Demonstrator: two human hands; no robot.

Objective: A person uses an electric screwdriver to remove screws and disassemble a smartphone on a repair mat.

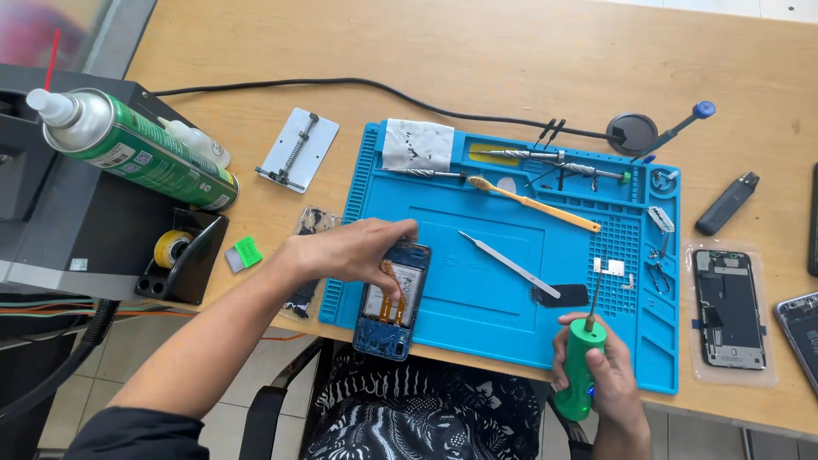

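The middle of the blue mat (477, 290) lies open, crossed only by a metal spudger (509, 263). Along its far edge a toothbrush (532, 203), screwdrivers (520, 155) and a white cloth (417, 144) crowd the trays. Right of the mat, an opened phone (729, 308) blocks the bench (477, 60); far bench is bare except a black cable (375, 85).

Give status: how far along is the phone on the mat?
Done: the phone has its back off, battery and orange flex cables exposed. In hand: left hand steadies it on the blue mat; right hand holds a green screwdriver, away from it. Left: it remains open.
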